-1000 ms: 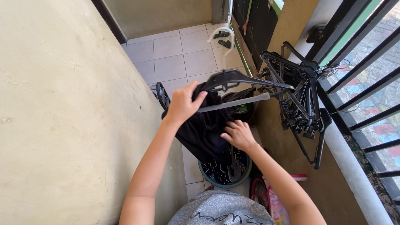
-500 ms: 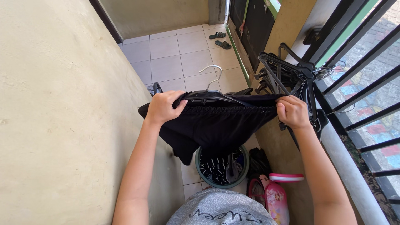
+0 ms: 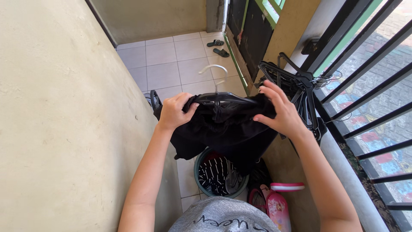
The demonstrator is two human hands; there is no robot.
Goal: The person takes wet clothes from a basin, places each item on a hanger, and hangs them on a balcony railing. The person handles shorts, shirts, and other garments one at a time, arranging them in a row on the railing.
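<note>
Laundry sits nearest: a round green basket (image 3: 201,189) of striped and dark clothes stands on the tiled floor (image 3: 165,64) below the arms, with a pink bag (image 3: 279,210) just beside it. Above the basket hangs a black garment (image 3: 223,133), draped over a black hanger (image 3: 223,98) with a pale wire hook. The left hand (image 3: 174,112) has its grip pressed closed on the hanger's left end and the cloth together; the right hand (image 3: 279,114) has its fingers spread, pinching the fabric near the right end. To do this step well, I judge the left hand should hold the hanger level while the right smooths the waistband evenly along the bar, so that the cloth does not bunch or slide off. Further right, spare black hangers (image 3: 296,92) hang on the window bars (image 3: 365,86); sandals (image 3: 218,47) lie far off.
</note>
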